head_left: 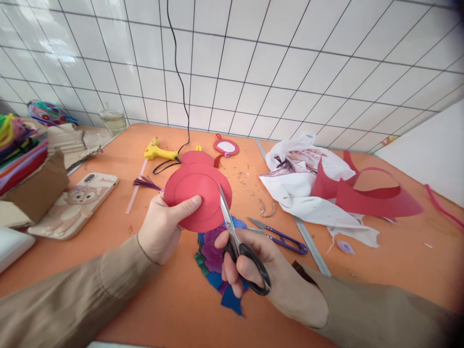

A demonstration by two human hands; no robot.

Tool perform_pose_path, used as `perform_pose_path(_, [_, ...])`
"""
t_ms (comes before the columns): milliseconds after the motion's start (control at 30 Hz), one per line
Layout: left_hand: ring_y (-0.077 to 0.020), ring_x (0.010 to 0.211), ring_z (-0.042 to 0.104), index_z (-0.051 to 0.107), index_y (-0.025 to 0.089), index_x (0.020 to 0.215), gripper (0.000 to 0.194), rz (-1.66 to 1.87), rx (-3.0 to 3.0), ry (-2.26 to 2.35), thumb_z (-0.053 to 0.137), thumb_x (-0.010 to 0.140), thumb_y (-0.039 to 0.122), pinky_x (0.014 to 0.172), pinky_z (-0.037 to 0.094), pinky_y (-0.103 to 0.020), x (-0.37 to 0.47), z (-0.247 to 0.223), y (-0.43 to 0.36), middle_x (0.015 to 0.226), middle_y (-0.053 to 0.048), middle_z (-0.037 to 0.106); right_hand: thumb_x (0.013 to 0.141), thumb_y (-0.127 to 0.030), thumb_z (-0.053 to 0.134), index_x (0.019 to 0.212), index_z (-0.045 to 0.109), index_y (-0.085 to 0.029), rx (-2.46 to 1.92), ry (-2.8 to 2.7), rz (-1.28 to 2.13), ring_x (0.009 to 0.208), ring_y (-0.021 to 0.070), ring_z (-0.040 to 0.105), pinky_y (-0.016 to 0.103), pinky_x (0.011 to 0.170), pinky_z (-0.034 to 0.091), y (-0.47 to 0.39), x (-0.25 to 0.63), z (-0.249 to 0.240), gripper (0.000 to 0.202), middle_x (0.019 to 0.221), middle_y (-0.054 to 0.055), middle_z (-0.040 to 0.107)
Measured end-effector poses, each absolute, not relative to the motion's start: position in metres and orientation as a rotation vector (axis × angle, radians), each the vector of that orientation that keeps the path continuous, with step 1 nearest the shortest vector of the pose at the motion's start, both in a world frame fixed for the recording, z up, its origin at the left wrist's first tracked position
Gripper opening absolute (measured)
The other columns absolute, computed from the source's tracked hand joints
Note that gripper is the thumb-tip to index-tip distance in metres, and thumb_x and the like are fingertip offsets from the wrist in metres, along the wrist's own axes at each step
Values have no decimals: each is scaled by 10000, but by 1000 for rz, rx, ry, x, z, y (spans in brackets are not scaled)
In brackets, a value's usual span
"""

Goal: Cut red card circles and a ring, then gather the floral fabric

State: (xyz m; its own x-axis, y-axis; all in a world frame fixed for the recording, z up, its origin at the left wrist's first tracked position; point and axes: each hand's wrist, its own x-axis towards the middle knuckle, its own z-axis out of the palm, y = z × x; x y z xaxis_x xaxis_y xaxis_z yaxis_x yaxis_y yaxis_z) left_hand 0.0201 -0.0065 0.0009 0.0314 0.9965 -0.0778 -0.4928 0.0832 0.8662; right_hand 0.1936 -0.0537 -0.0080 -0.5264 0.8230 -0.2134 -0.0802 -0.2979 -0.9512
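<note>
My left hand grips a round red paper disc by its lower left, thumb flat on its face. A smaller circle is marked inside the disc's rim. My right hand is closed on black-handled scissors, fingers in the loops. Their blades lie over the right part of the disc, at the circle line. Beneath both hands lies a blue and purple fabric piece with a flower, partly hidden. Another red round piece shows just behind the disc.
A yellow glue gun with a black cord lies at the back left, near a phone. Purple thread snips, a metal ruler, a white plastic bag and red paper scraps lie to the right.
</note>
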Motion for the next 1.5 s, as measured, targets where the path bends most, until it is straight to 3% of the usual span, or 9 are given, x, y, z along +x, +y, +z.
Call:
perform_pose_path(333, [-200,796,674,733,140,815,177,1294,779,846,768,648,188,714,540,-269,20,1,-7,791,-55,740,724,-571,651,973,499,-145,-945,-1307,1876,513,77,536,220,528,422,-54,195,-9,517,649,-24,558])
perform_pose_path(1500, [-200,807,665,734,144,824,223,1335,787,875,787,613,194,731,527,-278,19,-1,-4,803,-58,738,705,-603,642,950,487,-147,-980,-1329,1870,477,75,503,230,508,405,-51,193,-9,540,592,-44,540])
